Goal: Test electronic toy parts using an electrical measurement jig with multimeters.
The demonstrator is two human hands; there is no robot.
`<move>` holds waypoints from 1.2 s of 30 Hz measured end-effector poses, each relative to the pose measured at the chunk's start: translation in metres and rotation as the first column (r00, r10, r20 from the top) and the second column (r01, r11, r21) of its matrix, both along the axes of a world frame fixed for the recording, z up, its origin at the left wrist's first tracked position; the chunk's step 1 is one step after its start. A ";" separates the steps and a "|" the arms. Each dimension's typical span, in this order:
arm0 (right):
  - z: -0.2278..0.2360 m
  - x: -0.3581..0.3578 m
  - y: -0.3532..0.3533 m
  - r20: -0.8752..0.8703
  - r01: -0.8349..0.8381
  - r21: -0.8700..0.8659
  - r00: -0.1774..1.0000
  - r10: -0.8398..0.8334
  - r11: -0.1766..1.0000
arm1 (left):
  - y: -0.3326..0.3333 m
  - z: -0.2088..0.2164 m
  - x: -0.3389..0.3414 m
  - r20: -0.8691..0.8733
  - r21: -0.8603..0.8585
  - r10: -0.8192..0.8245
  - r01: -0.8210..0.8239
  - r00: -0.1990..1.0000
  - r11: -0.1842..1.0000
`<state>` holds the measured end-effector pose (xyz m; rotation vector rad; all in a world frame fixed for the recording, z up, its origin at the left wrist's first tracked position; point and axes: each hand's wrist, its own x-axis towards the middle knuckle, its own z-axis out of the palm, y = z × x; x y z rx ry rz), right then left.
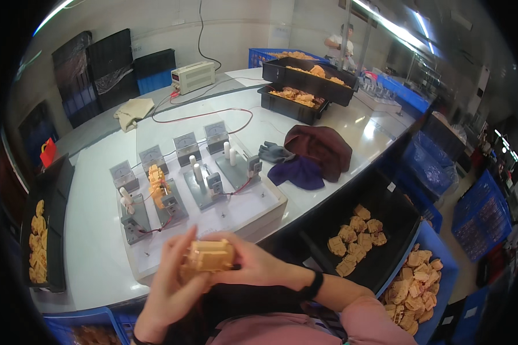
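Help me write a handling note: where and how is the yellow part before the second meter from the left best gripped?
Probably across its left and right sides, from above: the yellow part stretches lengthwise between the meter and a grey block, which seem to crowd its ends, while its top looks open.

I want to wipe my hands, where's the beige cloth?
In the head view, the beige cloth lies upper left, at the far side of the white table, left of the cream instrument box.
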<state>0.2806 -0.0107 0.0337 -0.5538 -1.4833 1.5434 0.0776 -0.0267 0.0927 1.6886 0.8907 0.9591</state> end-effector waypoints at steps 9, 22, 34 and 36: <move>-0.066 0.293 -0.055 0.851 0.741 0.027 0.335 -0.405 0.671 | 0.009 -0.068 -0.054 -0.113 0.538 0.618 -0.475 0.778 0.697; -0.019 0.207 0.008 0.902 0.464 0.314 0.127 -0.413 0.828 | 0.021 -0.097 -0.063 -0.193 0.712 0.804 -0.484 0.562 0.509; 0.026 -0.032 0.080 0.605 0.036 0.659 0.568 -0.558 0.751 | 0.021 -0.104 -0.064 -0.147 0.667 0.821 -0.558 0.551 0.494; 0.025 -0.033 0.080 0.624 -0.006 0.647 0.579 -0.524 0.763 | 0.021 -0.104 -0.064 -0.149 0.678 0.821 -0.548 0.551 0.491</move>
